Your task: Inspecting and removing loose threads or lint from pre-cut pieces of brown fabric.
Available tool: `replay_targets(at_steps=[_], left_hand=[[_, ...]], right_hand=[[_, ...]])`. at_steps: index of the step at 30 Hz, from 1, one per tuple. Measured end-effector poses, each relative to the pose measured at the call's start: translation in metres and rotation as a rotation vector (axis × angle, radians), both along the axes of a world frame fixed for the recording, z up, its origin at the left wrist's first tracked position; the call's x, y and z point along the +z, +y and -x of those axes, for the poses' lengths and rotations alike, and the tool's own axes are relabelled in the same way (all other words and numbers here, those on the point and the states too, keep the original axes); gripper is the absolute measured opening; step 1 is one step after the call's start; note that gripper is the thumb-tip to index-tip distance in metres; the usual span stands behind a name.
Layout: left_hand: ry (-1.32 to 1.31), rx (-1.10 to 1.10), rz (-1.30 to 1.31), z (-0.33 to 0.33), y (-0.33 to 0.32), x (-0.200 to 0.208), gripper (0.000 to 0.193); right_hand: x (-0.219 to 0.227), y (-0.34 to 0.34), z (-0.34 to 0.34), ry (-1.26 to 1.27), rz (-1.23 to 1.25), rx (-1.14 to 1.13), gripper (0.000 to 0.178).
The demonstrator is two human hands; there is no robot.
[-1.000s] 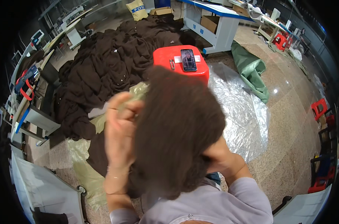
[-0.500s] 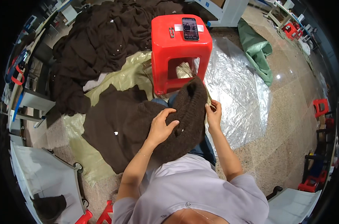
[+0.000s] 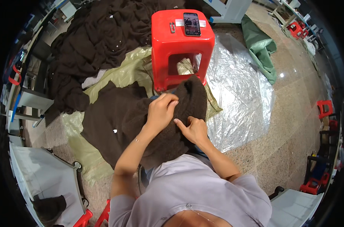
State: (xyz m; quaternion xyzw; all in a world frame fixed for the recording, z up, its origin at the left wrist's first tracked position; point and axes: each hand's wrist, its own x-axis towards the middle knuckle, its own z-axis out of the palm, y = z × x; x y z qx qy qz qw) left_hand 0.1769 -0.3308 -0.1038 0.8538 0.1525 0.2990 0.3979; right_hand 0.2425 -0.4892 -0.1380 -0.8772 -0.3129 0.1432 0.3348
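Dark brown fuzzy knit fabric piece (image 3: 192, 96) is in the person's lap, just in front of the glossy red plastic stool (image 3: 183, 42). Bunched section's long axis runs away from the body, leaning slightly right; narrow end points at the stool. Flatter part fans out left over the crinkled yellow-green plastic sheet (image 3: 132, 66). Left hand (image 3: 160, 113): on the fabric, thumb and fingertips nearly together; can't tell if cloth is pinched. Right hand (image 3: 195, 131): thumb extended onto fabric, fingers curled; clamping can't be confirmed.
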Motion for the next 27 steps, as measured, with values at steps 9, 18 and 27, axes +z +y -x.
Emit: replay_targets(at_steps=[9, 18, 27], left_hand=[[0.446, -0.208, 0.053, -0.115, 0.008, -0.071, 0.051], [-0.081, -0.263, 0.532, -0.065, 0.009, 0.018, 0.016], [-0.098, -0.329, 0.314, 0.006, -0.024, 0.119, 0.023]], right_hand=[[-0.006, -0.039, -0.016, 0.878, -0.467, 0.109, 0.014], [-0.014, -0.130, -0.097, 0.187, -0.700, -0.476, 0.003], [0.093, -0.131, -0.109, 0.417, -1.061, -0.341, 0.010]])
